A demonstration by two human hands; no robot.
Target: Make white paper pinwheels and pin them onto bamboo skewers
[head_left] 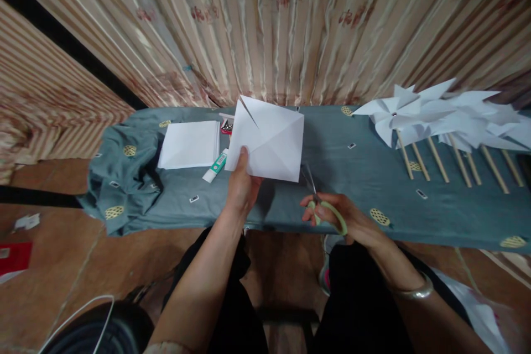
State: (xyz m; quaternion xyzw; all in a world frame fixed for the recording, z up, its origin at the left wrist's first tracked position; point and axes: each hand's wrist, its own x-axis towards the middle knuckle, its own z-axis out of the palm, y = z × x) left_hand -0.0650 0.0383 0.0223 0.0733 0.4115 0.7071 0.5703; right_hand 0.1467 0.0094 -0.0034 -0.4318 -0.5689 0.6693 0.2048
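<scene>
A square sheet of white paper (274, 138) is held up over the cloth by my left hand (243, 185), thumb on top and fingers beneath. Diagonal creases cross the sheet, and a slit runs inward from its upper left corner. My right hand (332, 213) grips a pair of scissors (338, 218) by the light green handles. Their blades point up and left, slightly parted, close to the sheet's lower right corner but apart from it. Left of the sheet lie a stack of white paper (189, 145) and a green and white glue tube (215, 166).
A grey-green patterned cloth (290, 210) covers the long, narrow table. Several white paper pinwheels (394, 113) on wooden sticks lie at the right. A small red box of pins (226, 126) sits partly behind the sheet. Pleated curtains (265, 27) hang directly behind the table.
</scene>
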